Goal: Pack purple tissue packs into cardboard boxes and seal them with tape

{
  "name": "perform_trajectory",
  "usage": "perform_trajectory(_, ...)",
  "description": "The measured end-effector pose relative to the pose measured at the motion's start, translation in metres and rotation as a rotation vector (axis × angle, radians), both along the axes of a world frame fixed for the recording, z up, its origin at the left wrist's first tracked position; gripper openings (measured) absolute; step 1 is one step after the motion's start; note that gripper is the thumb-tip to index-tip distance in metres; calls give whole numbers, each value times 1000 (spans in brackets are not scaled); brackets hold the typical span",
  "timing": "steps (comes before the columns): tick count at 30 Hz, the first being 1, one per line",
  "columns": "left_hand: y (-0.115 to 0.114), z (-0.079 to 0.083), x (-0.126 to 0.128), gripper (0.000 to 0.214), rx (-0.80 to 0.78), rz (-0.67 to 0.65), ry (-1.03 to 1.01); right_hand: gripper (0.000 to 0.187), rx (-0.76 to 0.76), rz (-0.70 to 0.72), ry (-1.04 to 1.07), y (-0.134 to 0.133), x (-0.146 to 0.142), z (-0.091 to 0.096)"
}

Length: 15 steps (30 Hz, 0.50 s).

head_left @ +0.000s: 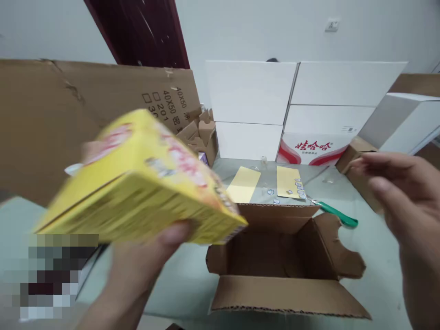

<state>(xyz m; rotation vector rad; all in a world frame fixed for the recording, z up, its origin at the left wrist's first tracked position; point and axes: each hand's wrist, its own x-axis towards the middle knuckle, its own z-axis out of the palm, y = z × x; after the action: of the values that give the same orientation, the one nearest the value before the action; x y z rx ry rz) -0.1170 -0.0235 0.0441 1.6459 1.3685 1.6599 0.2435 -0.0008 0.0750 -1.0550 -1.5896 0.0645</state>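
My left hand (pixel 137 266) is closed around a yellow printed carton (pixel 137 178) with pink flower pictures, held tilted in the air at the left. Its thumb presses the lower side, and the other fingers are mostly hidden behind the carton, which is smeared by motion. An open brown cardboard box (pixel 288 298) stands on the table below and to the right, flaps spread, with nothing seen inside. At the right edge my right hand (pixel 409 197) hovers above the table with bent fingers, thumb apart from them, nothing visible in its grasp.
Behind the box lie two cream paper sheets (pixel 244 183), small stickers (pixel 271 192) and a green-handled cutter (pixel 338 214). White cartons (pixel 252 96) line the back. A large cardboard panel (pixel 85 101) stands left; another brown carton (pixel 357 178) sits near my right hand.
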Motion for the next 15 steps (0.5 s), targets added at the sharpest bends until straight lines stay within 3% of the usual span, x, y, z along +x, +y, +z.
perform_trajectory(1, 9, 10, 21, 69, -19, -174, -121, 46, -15, 110, -147, -15, -17, 7)
perform_trajectory(3, 19, 27, 62, 66, -112, -490, -296, 81, 24, 190, -429, -36, -50, 9)
perform_trajectory(5, 19, 37, 92, 88, -173, -615, -377, 95, 121, 177, -557, -43, -70, 5)
perform_trajectory(7, 12, 39, 100, 109, -189, -636, -333, 95, 175, 113, -549, -44, -70, 1)
perform_trajectory(8, 7, 36, 95, 111, -177, -611, -277, 93, 159, 75, -529, -44, -61, 1)
perform_trajectory(10, -6, 25, 75, 94, -82, -472, -178, 84, 83, 37, -511, -44, -35, 2)
perform_trajectory(12, -20, 6, 52, 65, 115, -207, -150, 73, -15, 50, -538, -45, -9, 4)
perform_trajectory(15, -38, -36, 29, 33, 380, 193, -101, 66, -117, 258, -655, -43, 2, -1)
